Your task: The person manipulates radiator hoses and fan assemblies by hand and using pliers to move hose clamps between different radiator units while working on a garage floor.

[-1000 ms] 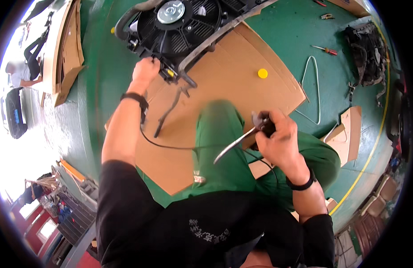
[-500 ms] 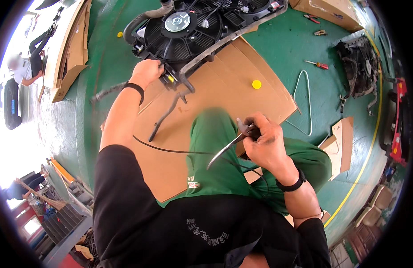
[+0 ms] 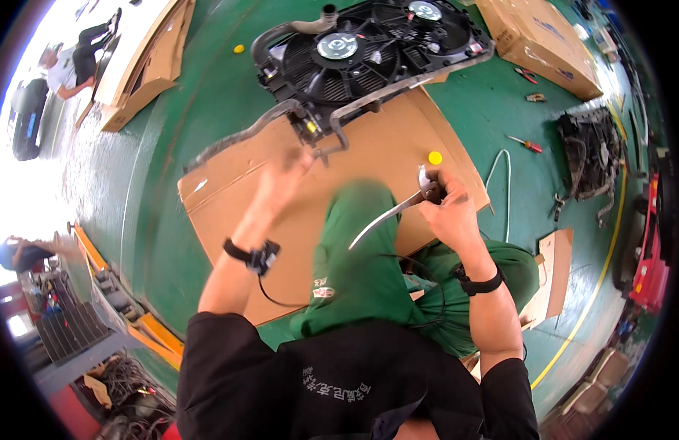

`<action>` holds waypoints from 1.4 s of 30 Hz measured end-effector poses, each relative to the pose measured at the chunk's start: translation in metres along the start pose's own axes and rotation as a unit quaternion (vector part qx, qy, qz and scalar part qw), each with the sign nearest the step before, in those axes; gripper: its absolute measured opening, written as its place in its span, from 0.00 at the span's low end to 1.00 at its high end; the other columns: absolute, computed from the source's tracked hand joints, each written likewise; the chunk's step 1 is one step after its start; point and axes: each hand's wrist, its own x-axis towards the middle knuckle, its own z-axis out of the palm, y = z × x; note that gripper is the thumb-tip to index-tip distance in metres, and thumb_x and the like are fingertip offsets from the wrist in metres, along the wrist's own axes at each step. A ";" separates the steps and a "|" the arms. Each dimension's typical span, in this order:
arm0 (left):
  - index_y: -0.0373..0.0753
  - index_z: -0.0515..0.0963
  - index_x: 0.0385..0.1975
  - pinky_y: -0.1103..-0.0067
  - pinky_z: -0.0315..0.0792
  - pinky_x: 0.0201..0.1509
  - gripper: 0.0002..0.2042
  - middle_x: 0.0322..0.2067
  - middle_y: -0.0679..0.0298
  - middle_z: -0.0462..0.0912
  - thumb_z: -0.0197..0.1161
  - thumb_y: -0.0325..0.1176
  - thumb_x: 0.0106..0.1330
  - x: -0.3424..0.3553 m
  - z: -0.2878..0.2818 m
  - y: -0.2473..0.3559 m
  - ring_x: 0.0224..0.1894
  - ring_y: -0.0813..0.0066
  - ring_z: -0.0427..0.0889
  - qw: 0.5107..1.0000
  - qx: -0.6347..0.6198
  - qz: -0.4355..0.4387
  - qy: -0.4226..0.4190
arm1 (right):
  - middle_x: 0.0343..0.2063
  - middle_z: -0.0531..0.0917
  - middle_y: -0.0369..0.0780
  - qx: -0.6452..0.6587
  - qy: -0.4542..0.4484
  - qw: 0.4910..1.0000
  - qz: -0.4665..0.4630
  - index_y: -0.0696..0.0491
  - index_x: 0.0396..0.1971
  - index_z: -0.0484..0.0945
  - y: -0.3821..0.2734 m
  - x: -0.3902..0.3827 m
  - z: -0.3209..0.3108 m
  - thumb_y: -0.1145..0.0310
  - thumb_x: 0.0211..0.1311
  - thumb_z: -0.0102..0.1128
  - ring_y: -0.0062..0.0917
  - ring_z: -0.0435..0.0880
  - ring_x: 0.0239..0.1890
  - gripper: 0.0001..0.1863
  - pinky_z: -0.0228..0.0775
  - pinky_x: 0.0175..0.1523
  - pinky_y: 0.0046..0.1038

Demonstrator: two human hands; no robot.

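A black radiator fan assembly (image 3: 376,70) with two fans lies on a flat cardboard sheet (image 3: 236,183) at the far middle. Smeared by motion, my left hand (image 3: 286,174) is at the near end of the assembly, beside a thin branching grey hose (image 3: 332,150). Its fingers are too blurred to read, and the hose's lower part is hidden. My right hand (image 3: 451,209) is closed around a metal tool that looks like pliers (image 3: 387,220), above my right knee. One long curved shiny arm points down and left from the fist; a short tip sticks up.
A thick grey hose (image 3: 236,136) runs left from the assembly. Yellow caps (image 3: 435,158) lie around, and a screwdriver (image 3: 526,144), red-handled pliers (image 3: 526,75) and a dirty black part (image 3: 589,154) sit right. Cardboard boxes (image 3: 545,51) flank the area; another person (image 3: 71,73) is far left.
My left hand has come off the assembly's lower left corner and moved toward me and right. My right hand has risen slightly with the tool. The view has shifted.
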 end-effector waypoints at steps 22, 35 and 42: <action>0.41 0.70 0.40 0.87 0.58 0.27 0.10 0.24 0.75 0.63 0.48 0.40 0.82 -0.135 0.111 0.112 0.23 0.88 0.60 0.768 -0.626 -0.077 -0.106 | 0.59 0.78 0.47 0.444 -0.360 0.815 0.096 0.53 0.66 0.66 0.021 0.013 0.023 0.60 0.67 0.59 0.37 0.80 0.59 0.30 0.74 0.62 0.43; 0.43 0.70 0.41 0.80 0.68 0.30 0.17 0.25 0.68 0.73 0.44 0.50 0.82 -0.139 0.090 0.075 0.26 0.78 0.71 0.751 -0.631 -0.075 -0.181 | 0.38 0.85 0.44 0.394 -0.446 0.791 0.141 0.62 0.67 0.64 -0.012 0.001 0.044 0.55 0.71 0.56 0.26 0.84 0.26 0.33 0.80 0.35 0.28; 0.39 0.76 0.46 0.76 0.72 0.35 0.24 0.30 0.64 0.79 0.40 0.54 0.81 -0.135 0.086 0.038 0.30 0.73 0.77 0.787 -0.580 -0.158 -0.137 | 0.47 0.83 0.40 0.290 -0.418 0.840 0.189 0.55 0.62 0.71 0.011 0.011 0.078 0.59 0.72 0.56 0.21 0.82 0.31 0.24 0.77 0.33 0.24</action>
